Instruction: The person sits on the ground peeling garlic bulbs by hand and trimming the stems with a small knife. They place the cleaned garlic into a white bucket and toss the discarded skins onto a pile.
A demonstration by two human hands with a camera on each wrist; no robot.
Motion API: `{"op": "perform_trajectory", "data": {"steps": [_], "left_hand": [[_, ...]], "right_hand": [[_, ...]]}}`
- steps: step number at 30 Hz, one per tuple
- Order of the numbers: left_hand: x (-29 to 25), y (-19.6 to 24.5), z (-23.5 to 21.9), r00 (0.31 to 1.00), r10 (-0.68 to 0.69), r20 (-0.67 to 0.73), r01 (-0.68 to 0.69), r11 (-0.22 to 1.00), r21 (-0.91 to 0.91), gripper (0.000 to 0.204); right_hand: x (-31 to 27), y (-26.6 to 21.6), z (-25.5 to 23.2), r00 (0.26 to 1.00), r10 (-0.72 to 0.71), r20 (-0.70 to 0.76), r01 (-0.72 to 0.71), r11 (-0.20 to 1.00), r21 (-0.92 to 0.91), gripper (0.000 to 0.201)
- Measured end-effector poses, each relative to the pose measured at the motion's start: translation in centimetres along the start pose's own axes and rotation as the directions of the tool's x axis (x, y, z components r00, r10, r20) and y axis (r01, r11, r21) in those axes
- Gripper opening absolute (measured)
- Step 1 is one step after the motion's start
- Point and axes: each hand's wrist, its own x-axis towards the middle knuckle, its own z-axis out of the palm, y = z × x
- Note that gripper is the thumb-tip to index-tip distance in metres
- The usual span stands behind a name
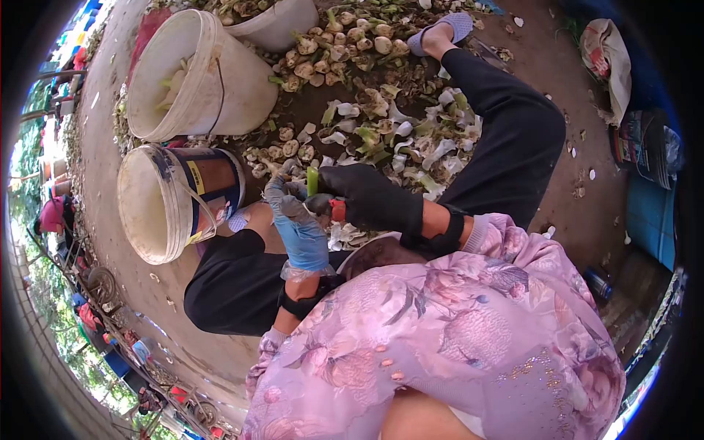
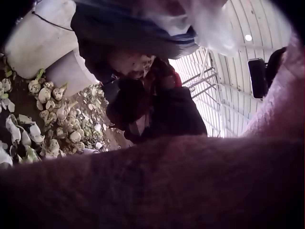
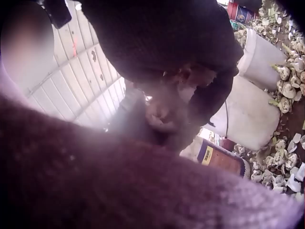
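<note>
Bringing both hands close about a green stalk point(image 1: 313, 180), worker has it between the blue-gloved left hand point(image 1: 299, 224) and black-gloved right hand point(image 1: 374, 196); finger closure: cannot tell for either (a red item point(image 1: 337, 210) at the right hand is equally unclear); probable fault: stalk slipping toward the peelings point(image 1: 444, 150), from slick gloves or uneven hold; also possible, snagged glove, from crowded fingers

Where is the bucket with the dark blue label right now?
In the head view, the labelled bucket is on the person's left, beside the left foot and just below the larger white bucket in the picture.
</note>
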Motion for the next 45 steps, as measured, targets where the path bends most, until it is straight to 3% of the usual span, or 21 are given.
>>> {"op": "perform_trajectory", "data": {"steps": [4, 6, 9, 13, 16, 18, 19, 20, 23, 25, 26, 27, 29, 30, 32, 34, 36, 37, 40, 44, 45], "left_hand": [[0.4, 0.1, 0.2, 0.989, -0.142, -0.028, 0.139, 0.987, -0.081, 0.081], [0.5, 1.3, 0.1, 0.860, -0.431, 0.273, 0.509, 0.765, -0.395, 0.079], [0.6, 1.6, -0.2, 0.800, -0.488, 0.350, 0.600, 0.640, -0.479, 0.079], [0.6, 1.0, -0.3, 0.791, -0.487, 0.370, 0.611, 0.659, -0.439, 0.078], [0.6, 0.3, -0.1, 0.917, -0.334, 0.217, 0.387, 0.878, -0.281, 0.074], [0.8, 0.9, -0.9, 0.718, -0.441, 0.539, 0.682, 0.603, -0.414, 0.072], [0.9, 0.2, -1.2, 0.717, -0.443, 0.538, 0.683, 0.602, -0.414, 0.072], [0.9, -1.0, -1.4, 0.563, -0.442, 0.698, 0.812, 0.454, -0.368, 0.077], [0.8, 0.1, -1.1, 0.334, -0.519, 0.787, 0.941, 0.136, -0.311, 0.077], [1.3, 1.2, -0.3, 0.667, -0.510, 0.543, 0.744, 0.488, -0.456, 0.059], [1.0, 0.2, 0.4, 0.762, -0.460, 0.456, 0.647, 0.513, -0.564, 0.041], [0.7, -0.5, 1.4, 0.880, -0.310, 0.359, 0.462, 0.736, -0.496, 0.032], [0.0, -1.4, 1.8, 0.921, -0.349, 0.171, 0.388, 0.845, -0.368, 0.036], [0.2, -0.9, 1.7, 0.921, -0.350, 0.170, 0.388, 0.845, -0.368, 0.036], [0.7, 0.5, 1.0, 0.673, -0.580, 0.459, 0.726, 0.397, -0.562, 0.043], [1.1, 0.5, 0.5, 0.659, -0.571, 0.490, 0.749, 0.434, -0.501, 0.046], [1.4, 0.5, 0.6, 0.639, -0.559, 0.529, 0.769, 0.472, -0.430, 0.049], [1.3, 0.4, 0.8, 0.640, -0.583, 0.500, 0.768, 0.484, -0.418, 0.044], [1.2, 0.1, 0.1, 0.636, -0.560, 0.532, 0.768, 0.530, -0.360, 0.028], [0.4, 1.2, -1.4, 0.517, -0.535, 0.668, 0.847, 0.434, -0.307, 0.030], [0.3, 0.6, -1.6, 0.519, -0.535, 0.666, 0.846, 0.436, -0.309, 0.030]], "right_hand": [[0.2, 0.0, -1.1, 0.993, 0.005, 0.114, -0.021, 0.990, 0.140, 0.023], [-0.1, 0.2, -1.5, 0.987, -0.005, 0.162, -0.021, 0.987, 0.157, 0.023], [-0.5, 0.2, -1.6, 0.977, 0.006, 0.214, -0.067, 0.957, 0.283, 0.024], [-0.6, 0.2, -1.0, 0.984, 0.076, 0.162, -0.123, 0.945, 0.302, 0.019], [-0.6, 1.3, -0.1, 0.986, 0.120, 0.114, -0.143, 0.963, 0.228, 0.018], [-0.6, 1.6, -0.6, 0.990, 0.110, 0.085, -0.130, 0.947, 0.293, 0.018], [-0.7, 1.4, -1.7, 0.951, 0.102, 0.290, -0.238, 0.843, 0.483, 0.016], [-0.9, 1.4, -2.3, 0.877, 0.043, 0.479, -0.372, 0.692, 0.619, 0.013], [-1.7, 2.7, -1.6, 0.942, 0.099, 0.321, -0.297, 0.693, 0.657, 0.010], [-1.3, 2.8, -2.0, 0.979, 0.137, 0.148, -0.200, 0.754, 0.626, 0.011], [-1.2, 2.7, -2.1, 0.942, 0.322, 0.100, -0.304, 0.682, 0.666, 0.011], [-1.3, 2.6, -2.1, 0.865, 0.498, 0.065, -0.390, 0.585, 0.711, 0.012], [-1.3, 2.7, -1.7, 0.892, 0.448, 0.064, -0.390, 0.690, 0.610, 0.013], [-1.2, 2.8, -1.7, 0.943, 0.321, 0.091, -0.302, 0.705, 0.642, 0.012], [-1.2, 2.2, -2.1, 0.989, 0.118, 0.086, -0.146, 0.835, 0.530, 0.011], [-1.7, 2.7, -1.9, 0.985, 0.160, 0.067, -0.169, 0.800, 0.575, 0.011], [-2.1, 2.4, -2.5, 0.865, 0.448, 0.225, -0.443, 0.473, 0.761, 0.013], [-2.2, 2.1, -2.4, 0.865, 0.449, 0.224, -0.443, 0.474, 0.761, 0.013], [-2.3, 3.1, -2.3, 0.960, 0.279, -0.011, -0.245, 0.859, 0.449, 0.026], [-2.6, 8.3, -6.3, 0.864, 0.294, -0.408, -0.271, 0.956, 0.116, 0.022], [-3.3, 10.3, -6.2, 0.909, 0.093, -0.405, -0.212, 0.942, -0.260, 0.025]]}}
